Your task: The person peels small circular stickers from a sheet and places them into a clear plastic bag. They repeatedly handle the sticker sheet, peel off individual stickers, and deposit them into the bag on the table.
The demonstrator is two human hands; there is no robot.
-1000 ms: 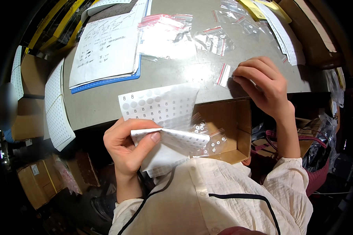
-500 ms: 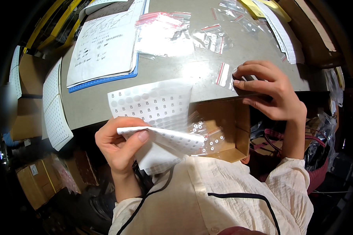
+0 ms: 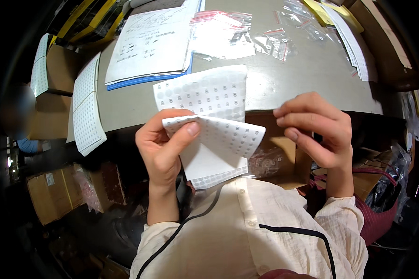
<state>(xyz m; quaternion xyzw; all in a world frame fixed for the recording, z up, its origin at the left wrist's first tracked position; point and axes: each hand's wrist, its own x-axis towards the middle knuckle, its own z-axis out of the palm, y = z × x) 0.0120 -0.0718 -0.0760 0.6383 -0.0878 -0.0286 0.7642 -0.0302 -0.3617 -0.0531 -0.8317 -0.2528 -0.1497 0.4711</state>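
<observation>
My left hand (image 3: 165,149) grips a white sticker sheet (image 3: 209,125), thumb pressed on the folded-over upper layer, fingers curled behind the left edge. The sheet is covered in rows of small round dot labels; it is bent back on itself, so one flap stands up toward the table and another slopes down to my right, with a plain white backing showing between them. The sheet is held in the air in front of my chest, above the near table edge (image 3: 125,123).

My right hand (image 3: 319,130) is just beside the sheet's right corner, not touching it as far as I can see. Fingers are bent, index and thumb drawn close together in a pinch; whether a tiny label sits between them I cannot tell.

Below the sheet, an open cardboard box (image 3: 291,160) sits under the table edge, with a clear bag of small parts (image 3: 265,160) inside it.

On the grey table: a stack of white papers on a blue folder (image 3: 151,46) at the far left, several clear zip bags with red strips (image 3: 228,32) in the middle, more papers (image 3: 354,42) at the far right. Two more dot-label sheets (image 3: 86,109) hang over the table's left edge. Brown cartons (image 3: 51,193) stand on the floor to my left.
</observation>
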